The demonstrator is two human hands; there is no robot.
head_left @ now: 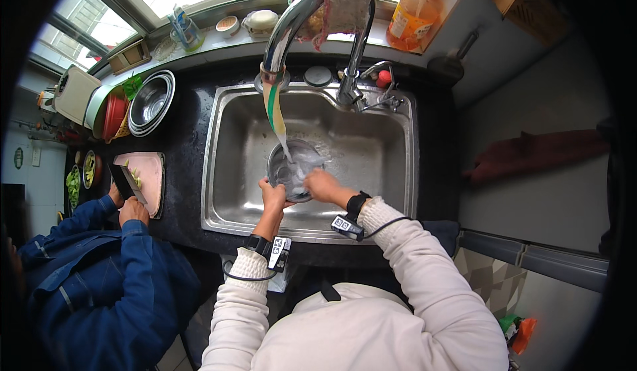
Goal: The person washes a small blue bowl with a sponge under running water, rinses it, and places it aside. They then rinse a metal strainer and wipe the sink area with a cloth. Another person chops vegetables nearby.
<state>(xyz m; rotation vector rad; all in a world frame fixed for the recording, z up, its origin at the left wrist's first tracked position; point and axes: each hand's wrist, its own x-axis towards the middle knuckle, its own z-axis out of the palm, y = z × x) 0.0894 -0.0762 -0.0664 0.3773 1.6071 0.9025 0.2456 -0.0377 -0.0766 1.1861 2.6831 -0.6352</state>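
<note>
A round metal bowl (pixel 273 162) is inside the stainless steel sink (pixel 348 182). My left hand (pixel 272 196) grips its near left rim, thumb on the outside. Water runs into it from a hose (pixel 273 110) with a green stripe, fitted to the end of the curved chrome faucet (pixel 284 30). My right hand (pixel 323 186) is at the bowl's right side, fingers over the rim and blurred by motion. Whether those fingers hold anything cannot be made out. Splashing water and glare blur the bowl's inside.
On the left, a person in blue holds a cleaver (pixel 127 182) over a pink cutting board (pixel 155 172) with cut vegetables. Stacked metal bowls (pixel 152 100) lean behind it. An orange pump bottle (pixel 413 20) stands on the windowsill. A smaller tap (pixel 388 92) is at the sink's back right.
</note>
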